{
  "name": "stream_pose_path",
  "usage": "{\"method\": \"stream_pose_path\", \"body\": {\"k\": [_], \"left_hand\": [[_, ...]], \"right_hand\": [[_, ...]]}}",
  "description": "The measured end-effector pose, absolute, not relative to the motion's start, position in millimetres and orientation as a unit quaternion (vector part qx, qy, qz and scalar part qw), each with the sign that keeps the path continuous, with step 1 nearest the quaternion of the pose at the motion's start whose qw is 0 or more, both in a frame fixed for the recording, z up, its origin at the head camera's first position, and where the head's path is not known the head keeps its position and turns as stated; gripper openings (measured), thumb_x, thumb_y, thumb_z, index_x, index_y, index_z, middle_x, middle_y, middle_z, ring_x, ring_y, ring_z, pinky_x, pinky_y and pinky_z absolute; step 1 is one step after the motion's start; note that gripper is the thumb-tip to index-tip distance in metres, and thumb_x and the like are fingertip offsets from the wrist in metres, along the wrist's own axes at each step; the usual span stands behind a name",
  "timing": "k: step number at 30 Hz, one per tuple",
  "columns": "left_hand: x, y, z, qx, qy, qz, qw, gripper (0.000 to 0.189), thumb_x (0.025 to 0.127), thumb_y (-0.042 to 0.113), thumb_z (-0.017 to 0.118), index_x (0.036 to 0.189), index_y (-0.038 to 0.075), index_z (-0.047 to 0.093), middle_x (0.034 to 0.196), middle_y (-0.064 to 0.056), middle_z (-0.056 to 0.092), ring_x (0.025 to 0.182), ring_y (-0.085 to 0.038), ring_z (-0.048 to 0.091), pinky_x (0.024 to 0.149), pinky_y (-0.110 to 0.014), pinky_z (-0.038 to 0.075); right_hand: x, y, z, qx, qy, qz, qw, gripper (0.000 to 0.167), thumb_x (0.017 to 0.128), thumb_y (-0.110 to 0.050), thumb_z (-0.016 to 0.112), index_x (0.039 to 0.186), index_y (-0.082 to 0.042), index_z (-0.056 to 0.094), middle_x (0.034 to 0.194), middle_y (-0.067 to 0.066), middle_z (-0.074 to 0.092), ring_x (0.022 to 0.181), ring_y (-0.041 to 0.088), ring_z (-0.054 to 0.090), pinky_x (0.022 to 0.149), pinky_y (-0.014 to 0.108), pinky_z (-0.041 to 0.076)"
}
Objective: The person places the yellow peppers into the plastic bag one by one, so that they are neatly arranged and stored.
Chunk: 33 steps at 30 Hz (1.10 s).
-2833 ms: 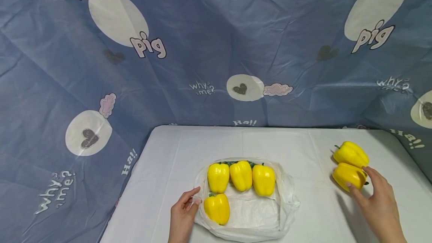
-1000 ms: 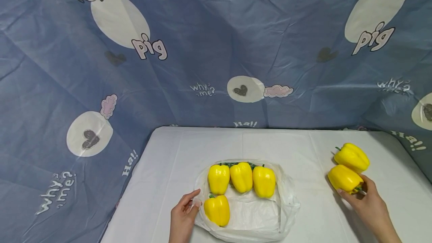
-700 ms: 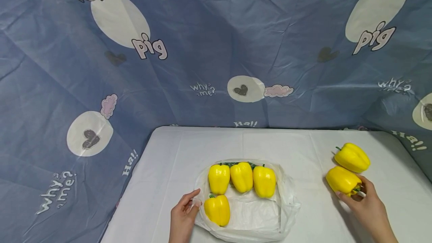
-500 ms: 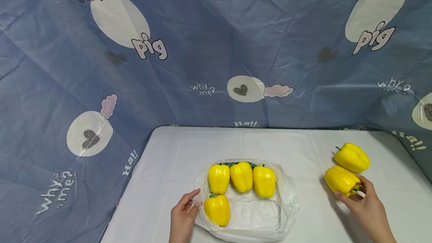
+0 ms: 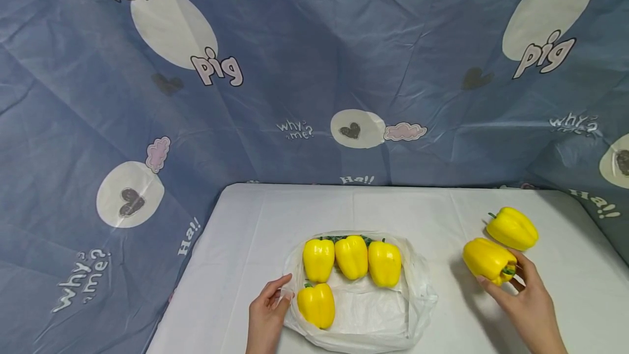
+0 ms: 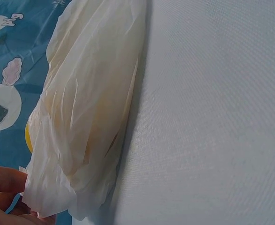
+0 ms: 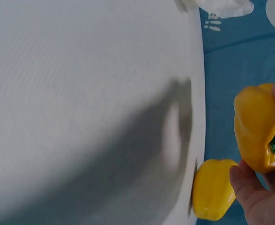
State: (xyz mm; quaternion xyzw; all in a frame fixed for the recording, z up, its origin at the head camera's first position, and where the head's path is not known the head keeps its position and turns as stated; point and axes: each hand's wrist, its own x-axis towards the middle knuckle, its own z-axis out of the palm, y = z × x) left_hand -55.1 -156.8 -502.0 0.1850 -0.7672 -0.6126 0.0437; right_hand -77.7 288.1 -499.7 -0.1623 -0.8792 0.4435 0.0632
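In my right hand (image 5: 528, 294) I grip a yellow bell pepper (image 5: 488, 260) by its stem end, thumb on the near side and fingers on the far side. The right wrist view shows this pepper (image 7: 258, 126) raised off the table, with its green stem toward the palm. My left hand (image 5: 269, 307) pinches the left edge of a white plastic bag (image 5: 420, 294), which is spread open around a flat base. Inside, three yellow peppers (image 5: 351, 257) stand in a row at the back, and one more pepper (image 5: 316, 306) lies at the front left.
Another yellow pepper (image 5: 512, 228) lies on the white table (image 5: 393, 206) at the right, just beyond the held one. A blue printed cloth (image 5: 295, 70) hangs behind the table and along its sides.
My right hand has taken hold of the nearer right-hand pepper, lifted it and carried it left, away from the other one. My left hand has stayed at the bag's edge.
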Motion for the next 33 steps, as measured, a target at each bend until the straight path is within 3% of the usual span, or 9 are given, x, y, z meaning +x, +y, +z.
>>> {"method": "stream_pose_path", "body": {"k": [4, 7, 9, 11, 14, 23, 30, 33], "left_hand": [[-55.0, -156.7, -501.7, 0.181, -0.770, -0.610, 0.048, 0.038, 0.086, -0.009, 0.064, 0.119, 0.009, 0.071, 0.113, -0.007, 0.065, 0.096, -0.020, 0.047, 0.079, -0.018, 0.045], [-54.9, -156.7, -501.5, 0.180, -0.771, -0.609, 0.050, 0.038, 0.086, -0.009, 0.064, 0.119, 0.009, 0.071, 0.113, -0.007, 0.065, 0.096, -0.021, 0.047, 0.079, -0.018, 0.044], [-54.8, -156.8, -501.4, 0.180, -0.771, -0.609, 0.049, 0.038, 0.086, -0.009, 0.064, 0.119, 0.009, 0.071, 0.114, -0.007, 0.065, 0.097, -0.020, 0.048, 0.079, -0.018, 0.044], [-54.7, -156.8, -501.4, 0.180, -0.769, -0.611, 0.047, 0.038, 0.086, -0.009, 0.064, 0.119, 0.009, 0.071, 0.114, -0.007, 0.065, 0.097, -0.021, 0.048, 0.079, -0.018, 0.044], [-54.7, -156.9, -501.5, 0.180, -0.769, -0.612, 0.047, 0.037, 0.087, -0.009, 0.064, 0.119, 0.008, 0.071, 0.115, -0.008, 0.064, 0.096, -0.021, 0.048, 0.079, -0.018, 0.045], [-54.7, -157.6, -502.8, 0.185, -0.767, -0.612, 0.045, 0.037, 0.087, -0.008, 0.063, 0.120, 0.008, 0.070, 0.114, -0.008, 0.065, 0.096, -0.021, 0.049, 0.078, -0.018, 0.046], [-54.1, -157.8, -503.0, 0.187, -0.766, -0.614, 0.042, 0.037, 0.087, -0.007, 0.064, 0.120, 0.008, 0.070, 0.115, -0.008, 0.065, 0.095, -0.020, 0.049, 0.077, -0.017, 0.046], [-54.2, -157.7, -502.7, 0.185, -0.764, -0.616, 0.046, 0.037, 0.087, -0.008, 0.063, 0.120, 0.006, 0.070, 0.114, -0.008, 0.065, 0.094, -0.020, 0.050, 0.077, -0.017, 0.047]], "right_hand": [[-76.4, 281.0, -496.4, -0.162, -0.877, 0.446, 0.077, 0.098, 0.085, -0.036, 0.077, 0.156, -0.005, 0.017, 0.147, 0.025, 0.033, 0.122, 0.042, 0.038, 0.101, 0.057, 0.037], [-74.9, 276.9, -494.9, -0.154, -0.878, 0.444, 0.088, 0.096, 0.084, -0.034, 0.078, 0.156, -0.007, 0.020, 0.146, 0.021, 0.035, 0.118, 0.035, 0.040, 0.101, 0.026, 0.041], [-74.1, 274.5, -494.3, -0.145, -0.880, 0.442, 0.099, 0.095, 0.084, -0.032, 0.079, 0.156, -0.008, 0.022, 0.144, 0.019, 0.037, 0.115, 0.026, 0.040, 0.089, 0.007, 0.038], [-73.6, 272.2, -493.9, -0.134, -0.881, 0.441, 0.110, 0.094, 0.083, -0.030, 0.080, 0.155, -0.009, 0.024, 0.142, 0.017, 0.038, 0.111, 0.016, 0.039, 0.078, -0.001, 0.033], [-72.2, 268.7, -493.1, -0.127, -0.879, 0.444, 0.119, 0.094, 0.083, -0.027, 0.080, 0.155, -0.010, 0.023, 0.142, 0.016, 0.038, 0.108, 0.007, 0.037, 0.078, -0.001, 0.032], [-68.9, 258.3, -489.5, -0.120, -0.868, 0.464, 0.129, 0.091, 0.082, -0.023, 0.082, 0.152, -0.013, 0.026, 0.141, 0.014, 0.039, 0.112, 0.008, 0.036, 0.080, 0.001, 0.031], [-68.3, 251.0, -486.4, -0.137, -0.864, 0.469, 0.117, 0.094, 0.080, -0.020, 0.084, 0.149, -0.005, 0.022, 0.144, 0.018, 0.037, 0.118, 0.024, 0.037, 0.081, -0.001, 0.030], [-67.5, 248.1, -484.9, -0.135, -0.860, 0.478, 0.117, 0.094, 0.079, -0.018, 0.084, 0.148, -0.004, 0.022, 0.144, 0.018, 0.037, 0.118, 0.024, 0.037, 0.081, 0.000, 0.029]]}}
